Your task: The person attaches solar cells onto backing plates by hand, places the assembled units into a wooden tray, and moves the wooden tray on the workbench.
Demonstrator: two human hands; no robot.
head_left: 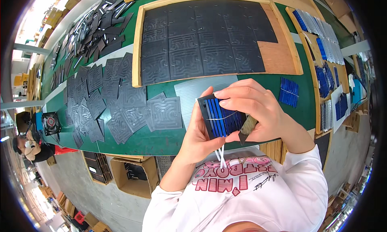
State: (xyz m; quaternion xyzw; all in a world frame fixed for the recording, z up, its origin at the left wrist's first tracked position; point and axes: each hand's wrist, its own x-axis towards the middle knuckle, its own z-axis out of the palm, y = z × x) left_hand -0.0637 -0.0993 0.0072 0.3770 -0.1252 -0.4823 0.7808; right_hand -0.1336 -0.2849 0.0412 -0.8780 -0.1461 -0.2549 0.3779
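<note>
Just over the near edge of the green table, both my hands hold a small blue solar panel with a black square backing [221,118]. Thin pale wires cross its dark blue strips. My left hand [195,135] grips it along the left and lower edge, thumb at the bottom. My right hand [256,107] is closed on it from the right, fingers over the top and thumb below. By the right thumb, an olive-and-dark pointed piece [248,129] sticks out; I cannot make out its kind. Behind the hands lies a translucent ribbed sheet [187,95].
A wood-framed board [138,46] holds rows of black square plates beyond my hands. Loose black plates [165,113] spread to the left, with dark strips [102,34] piled farther back. One blue panel [289,92] lies at right, near a wooden tray [310,63] of blue and silver pieces.
</note>
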